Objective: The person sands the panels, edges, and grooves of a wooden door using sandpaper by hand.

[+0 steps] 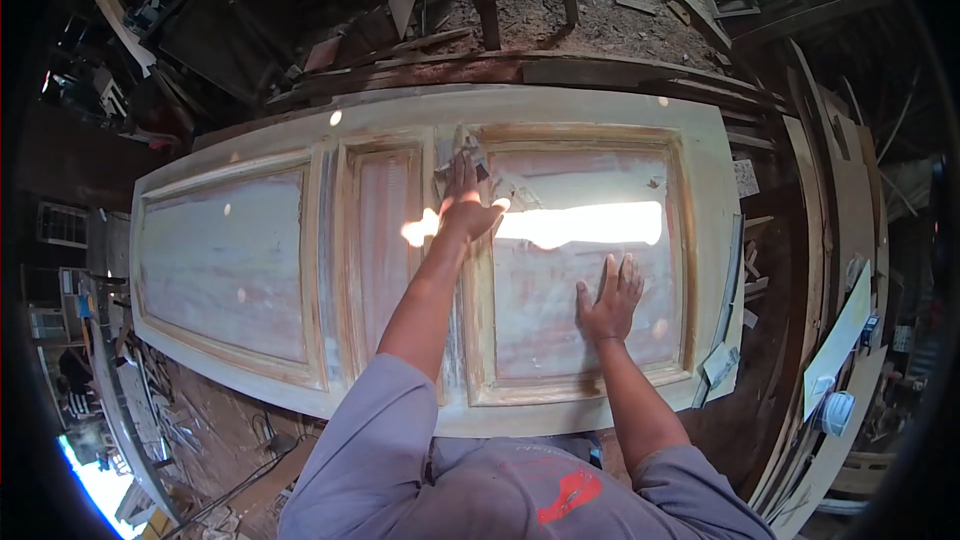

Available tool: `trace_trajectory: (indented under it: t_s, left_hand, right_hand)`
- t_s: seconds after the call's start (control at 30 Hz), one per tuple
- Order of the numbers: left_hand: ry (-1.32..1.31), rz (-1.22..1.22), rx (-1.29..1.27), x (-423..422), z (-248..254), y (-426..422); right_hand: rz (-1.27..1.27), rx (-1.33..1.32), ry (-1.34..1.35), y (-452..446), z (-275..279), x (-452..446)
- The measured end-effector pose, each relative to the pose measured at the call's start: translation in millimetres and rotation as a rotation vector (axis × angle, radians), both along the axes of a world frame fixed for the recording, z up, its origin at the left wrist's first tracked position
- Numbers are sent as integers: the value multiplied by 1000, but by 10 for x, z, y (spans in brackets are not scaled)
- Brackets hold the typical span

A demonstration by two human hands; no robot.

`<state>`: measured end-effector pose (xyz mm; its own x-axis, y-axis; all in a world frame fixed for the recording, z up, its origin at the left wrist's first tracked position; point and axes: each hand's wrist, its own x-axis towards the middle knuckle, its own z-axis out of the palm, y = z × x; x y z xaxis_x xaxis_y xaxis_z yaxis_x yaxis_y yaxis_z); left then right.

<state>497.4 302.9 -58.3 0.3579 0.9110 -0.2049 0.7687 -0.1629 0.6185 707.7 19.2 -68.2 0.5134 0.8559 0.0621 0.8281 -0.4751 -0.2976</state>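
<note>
Left hand holds crumpled grey sheet under fingers; right hand open, palm down; panelled door beneath both.

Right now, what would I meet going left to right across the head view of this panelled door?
Wide left panel → narrow middle panel → left hand → right hand → crumpled grey piece → round white object.

From here the left hand hides part of the greyish scrap under its fingers, while below that hand the shirt's faint lettering is too small to read.
</note>
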Motion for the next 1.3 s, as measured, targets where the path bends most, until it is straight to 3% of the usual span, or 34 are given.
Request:
trace_trajectory:
  t_s: [0.07,0.13,0.17,0.37,0.53,0.77,0.87,1.1,1.3]
  left_hand:
    - [109,-58,-153,-2,52,0]
    - [105,-105,-139,-111,55,-271]
    - [-10,-72,15,-167,2,-374]
    - [137,-59,32,244,-49,551]
    - [103,-61,-42,52,64,214]
    - [-19,22,-32,148,-56,682]
    - [57,-23,-54,4,44,418]
    - [-40,22,-34,191,2,740]
    - [77,-27,75,97,-114,629]
  right_hand:
    - [5,-1,5,11,10,17]
    - [3,-9,3,51,56,43]
    - [-3,-19,11,42,68,4]
    - [1,-3,20,39,98,7]
    - [4,-14,25,82,122,51]
    - [6,-13,15,37,97,4]
    - [2,-20,7,42,53,16]
    - [10,-35,-1,18,49,-19]
    - [0,-38,17,28,93,-17]
